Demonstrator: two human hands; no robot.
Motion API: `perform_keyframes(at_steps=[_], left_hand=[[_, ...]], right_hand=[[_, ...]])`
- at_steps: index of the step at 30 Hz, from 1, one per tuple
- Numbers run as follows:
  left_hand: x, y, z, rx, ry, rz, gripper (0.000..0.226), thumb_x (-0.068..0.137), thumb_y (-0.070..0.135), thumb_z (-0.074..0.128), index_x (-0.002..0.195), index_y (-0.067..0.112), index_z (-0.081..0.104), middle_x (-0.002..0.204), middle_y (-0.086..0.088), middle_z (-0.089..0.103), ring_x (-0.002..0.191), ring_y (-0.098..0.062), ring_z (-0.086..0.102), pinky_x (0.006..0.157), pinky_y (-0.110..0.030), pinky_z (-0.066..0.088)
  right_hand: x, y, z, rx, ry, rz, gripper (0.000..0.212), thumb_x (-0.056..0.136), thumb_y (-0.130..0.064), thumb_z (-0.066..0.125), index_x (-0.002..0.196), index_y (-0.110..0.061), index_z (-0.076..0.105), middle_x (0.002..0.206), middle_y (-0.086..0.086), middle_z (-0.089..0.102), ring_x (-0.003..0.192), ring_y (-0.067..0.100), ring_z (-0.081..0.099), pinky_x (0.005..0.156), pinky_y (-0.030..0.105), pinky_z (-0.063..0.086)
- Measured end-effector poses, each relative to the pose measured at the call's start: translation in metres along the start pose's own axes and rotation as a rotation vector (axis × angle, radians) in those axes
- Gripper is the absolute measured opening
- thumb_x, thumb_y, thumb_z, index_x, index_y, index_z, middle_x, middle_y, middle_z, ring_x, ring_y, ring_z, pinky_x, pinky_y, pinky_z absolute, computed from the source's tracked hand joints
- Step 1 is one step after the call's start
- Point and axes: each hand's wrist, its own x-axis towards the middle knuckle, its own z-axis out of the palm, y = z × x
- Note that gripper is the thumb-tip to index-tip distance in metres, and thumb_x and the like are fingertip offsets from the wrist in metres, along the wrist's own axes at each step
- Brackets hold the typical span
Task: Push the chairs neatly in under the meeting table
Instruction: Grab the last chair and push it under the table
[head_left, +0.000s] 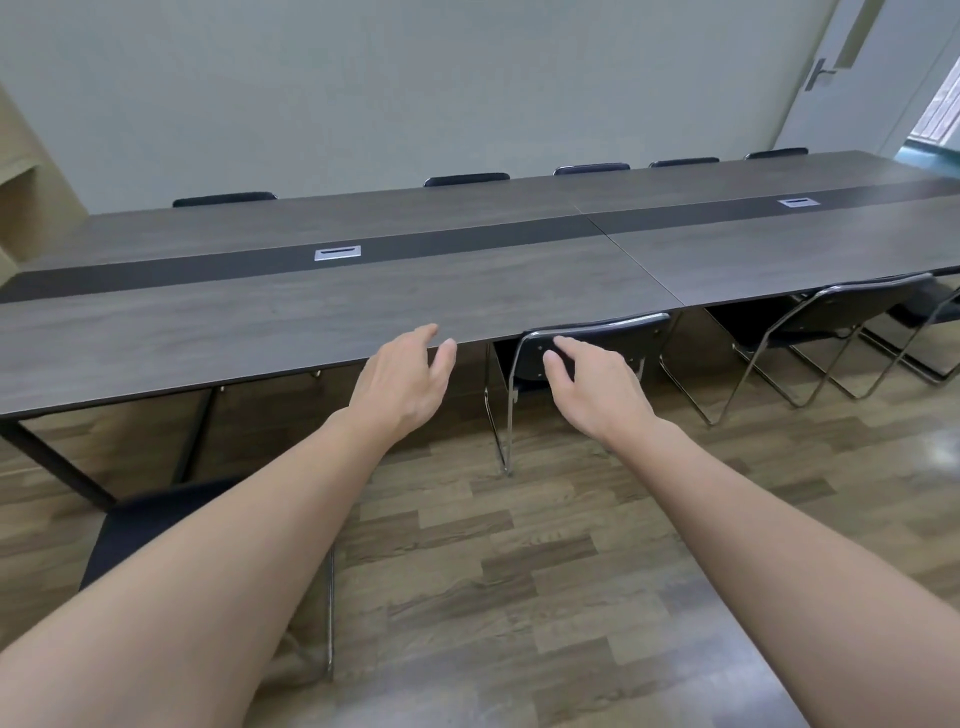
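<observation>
Both hands reach out over the floor toward the near long edge of the bench (322, 332). The left hand (402, 382) has its fingers spread and relaxed, holding nothing, just off the bench's near edge. The right hand (597, 387) also has its fingers apart, hovering at the backrest of the middle chair (597, 340); whether the fingertips touch the backrest cannot be told.

That chair stands at the near edge, close to the seam where the two bench tops meet, its backrest just below and against the edge, so it looks already tucked in. Its backrest runs along the bench edge, and the seat points in under the bench.

A second chair (831, 322) to the right, farther along the same edge, sits at a slant, its backrest angled off the edge line. A third chair (171, 525) is at the lower left, well out from the bench and partly hidden behind the left forearm; its facing is unclear.

Risks, as I judge them: pushing one side of a backrest would skew the chair; a hard shove could knock the backrest into the bench edge or a frame into the bench leg (57, 462); neighbouring chrome frames could snag.
</observation>
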Motion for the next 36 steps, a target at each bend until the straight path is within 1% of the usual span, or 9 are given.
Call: perform_keyframes(at_steps=[4,8,9,11,14,25,30,34,36], left_hand=[[-0.037,-0.013,-0.008,0.002,0.012,-0.03,0.053,0.104,0.043,0.036,0.149,0.014,0.042,0.15,-0.005,0.047,0.139,-0.024,0.041,0.112,-0.037,0.033],[-0.063,-0.039,-0.02,0.009,0.004,-0.075,0.053,0.104,0.043,0.035,0.15,0.016,0.041,0.15,-0.004,0.047,0.139,-0.023,0.04,0.111,-0.034,0.03],[-0.066,-0.048,-0.025,0.007,0.005,-0.082,0.053,0.104,0.043,0.035,0.15,0.017,0.04,0.15,-0.004,0.048,0.14,-0.023,0.04,0.111,-0.034,0.03],[-0.071,-0.064,-0.035,0.002,0.019,-0.087,0.053,0.104,0.043,0.035,0.15,0.017,0.04,0.151,-0.004,0.046,0.14,-0.023,0.039,0.111,-0.034,0.03],[-0.076,-0.096,-0.054,-0.008,0.042,-0.104,0.053,0.104,0.044,0.035,0.15,0.018,0.041,0.151,-0.002,0.046,0.139,-0.023,0.041,0.111,-0.035,0.032],[-0.08,-0.275,-0.138,0.006,0.005,-0.17,0.053,0.104,0.043,0.035,0.15,0.016,0.041,0.15,-0.004,0.047,0.139,-0.025,0.042,0.111,-0.035,0.034],[-0.081,-0.328,-0.164,-0.006,0.001,-0.211,0.053,0.104,0.043,0.036,0.149,0.016,0.041,0.151,-0.003,0.047,0.139,-0.024,0.041,0.112,-0.035,0.032],[-0.083,-0.361,-0.172,-0.021,0.008,-0.248,0.053,0.104,0.043,0.036,0.149,0.015,0.041,0.151,-0.003,0.047,0.139,-0.024,0.041,0.112,-0.034,0.031],[-0.087,-0.372,-0.174,-0.033,0.004,-0.273,0.053,0.104,0.042,0.036,0.15,0.015,0.041,0.152,-0.003,0.046,0.14,-0.023,0.04,0.112,-0.034,0.031]], right_hand=[[-0.02,-0.017,0.012,0.004,-0.022,-0.006,0.045,0.102,-0.034,0.039,0.14,-0.013,0.05,0.138,0.008,0.056,0.128,0.03,0.048,0.101,0.037,0.038],[-0.036,-0.046,0.031,-0.015,-0.045,-0.04,0.039,0.101,-0.035,0.039,0.127,-0.013,0.058,0.121,0.01,0.064,0.115,0.035,0.055,0.086,0.036,0.041],[-0.039,-0.056,0.035,-0.011,-0.047,-0.043,0.038,0.101,-0.034,0.039,0.125,-0.011,0.058,0.12,0.011,0.064,0.114,0.035,0.055,0.086,0.036,0.042],[-0.044,-0.073,0.043,0.001,-0.053,-0.047,0.04,0.102,-0.033,0.039,0.128,-0.008,0.057,0.121,0.011,0.064,0.116,0.034,0.054,0.09,0.038,0.042],[-0.046,-0.102,0.06,0.005,-0.064,-0.059,0.045,0.102,-0.035,0.038,0.139,-0.012,0.05,0.125,0.008,0.063,0.121,0.03,0.052,0.095,0.036,0.041],[-0.041,-0.267,0.163,0.046,-0.092,-0.078,0.048,0.103,-0.035,0.039,0.144,-0.011,0.045,0.144,0.006,0.051,0.135,0.025,0.041,0.106,0.035,0.033],[-0.038,-0.312,0.198,0.06,-0.133,-0.063,0.047,0.102,-0.034,0.038,0.142,-0.012,0.047,0.127,0.011,0.062,0.125,0.029,0.05,0.1,0.036,0.038],[-0.038,-0.336,0.222,0.038,-0.165,-0.083,0.038,0.102,-0.027,0.037,0.127,-0.005,0.056,0.122,0.014,0.064,0.117,0.035,0.053,0.094,0.04,0.044],[-0.037,-0.344,0.233,0.029,-0.185,-0.094,0.039,0.102,-0.028,0.037,0.128,-0.006,0.056,0.122,0.013,0.064,0.118,0.034,0.053,0.094,0.039,0.043]])
